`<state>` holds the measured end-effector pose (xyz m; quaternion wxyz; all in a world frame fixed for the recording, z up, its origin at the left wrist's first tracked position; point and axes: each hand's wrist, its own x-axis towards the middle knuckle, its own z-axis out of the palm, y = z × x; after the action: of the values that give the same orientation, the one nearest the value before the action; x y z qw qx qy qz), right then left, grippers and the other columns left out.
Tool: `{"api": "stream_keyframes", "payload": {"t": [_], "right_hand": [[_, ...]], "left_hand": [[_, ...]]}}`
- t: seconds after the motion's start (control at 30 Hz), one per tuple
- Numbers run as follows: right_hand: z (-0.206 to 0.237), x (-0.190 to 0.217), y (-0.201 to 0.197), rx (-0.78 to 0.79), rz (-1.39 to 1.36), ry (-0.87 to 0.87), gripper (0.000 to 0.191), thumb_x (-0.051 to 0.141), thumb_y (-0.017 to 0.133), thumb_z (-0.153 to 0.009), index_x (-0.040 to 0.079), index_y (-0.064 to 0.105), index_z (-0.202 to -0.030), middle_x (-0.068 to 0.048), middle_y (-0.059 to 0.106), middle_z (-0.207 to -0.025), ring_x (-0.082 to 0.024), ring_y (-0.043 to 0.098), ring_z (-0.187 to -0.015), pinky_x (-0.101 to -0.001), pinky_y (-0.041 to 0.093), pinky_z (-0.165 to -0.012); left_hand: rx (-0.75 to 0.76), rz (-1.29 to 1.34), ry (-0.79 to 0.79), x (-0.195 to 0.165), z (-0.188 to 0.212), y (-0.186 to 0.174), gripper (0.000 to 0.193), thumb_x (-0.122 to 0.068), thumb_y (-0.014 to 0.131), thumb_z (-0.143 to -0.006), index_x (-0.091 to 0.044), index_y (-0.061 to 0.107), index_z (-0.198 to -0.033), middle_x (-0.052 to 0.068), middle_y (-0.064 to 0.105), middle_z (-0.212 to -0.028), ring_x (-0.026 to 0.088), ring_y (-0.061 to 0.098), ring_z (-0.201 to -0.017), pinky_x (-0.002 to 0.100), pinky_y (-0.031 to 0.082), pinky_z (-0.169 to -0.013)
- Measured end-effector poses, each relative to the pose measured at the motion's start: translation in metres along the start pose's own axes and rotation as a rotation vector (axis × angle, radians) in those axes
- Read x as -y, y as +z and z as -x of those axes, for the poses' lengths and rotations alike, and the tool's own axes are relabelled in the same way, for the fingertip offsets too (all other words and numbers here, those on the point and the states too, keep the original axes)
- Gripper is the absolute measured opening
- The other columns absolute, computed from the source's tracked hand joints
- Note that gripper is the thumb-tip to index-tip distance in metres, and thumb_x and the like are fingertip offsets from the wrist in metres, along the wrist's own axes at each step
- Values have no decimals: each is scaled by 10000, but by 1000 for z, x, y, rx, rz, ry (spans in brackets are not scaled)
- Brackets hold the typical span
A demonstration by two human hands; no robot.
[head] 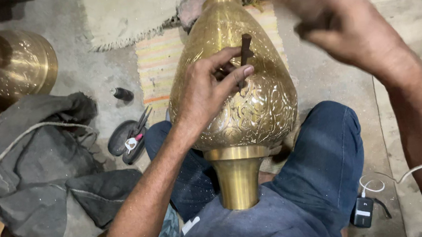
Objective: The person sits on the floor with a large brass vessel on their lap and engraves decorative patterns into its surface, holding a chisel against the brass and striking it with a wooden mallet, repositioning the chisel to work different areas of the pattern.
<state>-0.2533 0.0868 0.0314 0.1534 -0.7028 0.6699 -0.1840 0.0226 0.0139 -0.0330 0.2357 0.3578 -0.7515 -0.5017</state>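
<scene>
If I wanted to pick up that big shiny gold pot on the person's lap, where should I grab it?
Probably by the plain narrow neck of the brass vessel, coming in from the sides with both hands. The neck is smooth and slim enough to wrap, while the wide engraved belly bulges too much for a sure hold. The left hand already rests on the belly with a small dark punch.

Single head view; looks steeply down, close over lap and floor; no second view.
</scene>
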Motion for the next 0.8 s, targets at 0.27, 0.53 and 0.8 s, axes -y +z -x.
{"api": "stream_keyframes", "payload": {"t": [0.27,0.53,0.8], "right_hand": [[-6,0,7,-23,-362,184,362,147,756,-996,119,581,-1312,-67,731,-916,-219,739,-822,-383,599,-714],[-6,-8,5,-157,-477,86,92,79,749,-1058,85,660,-1078,-96,716,-902,-203,734,-825,-368,622,-781],[-4,-22,17,-156,-141,-8,135,62,736,-1008,2,662,-1104,-175,701,-942,-275,705,-855,-412,614,-730]], "left_hand": [[6,22,21,3,-1,1,452,-315,735,-936,-74,670,-1313,104,802,-950,135,808,-739,308,700,-608],[15,-4,41,0,-1,0,413,-302,715,-958,-65,688,-1295,100,812,-873,139,804,-709,297,680,-595],[20,23,76,-2,-2,1,426,-301,705,-974,-51,671,-1317,98,802,-895,135,803,-725,284,685,-597]]}}
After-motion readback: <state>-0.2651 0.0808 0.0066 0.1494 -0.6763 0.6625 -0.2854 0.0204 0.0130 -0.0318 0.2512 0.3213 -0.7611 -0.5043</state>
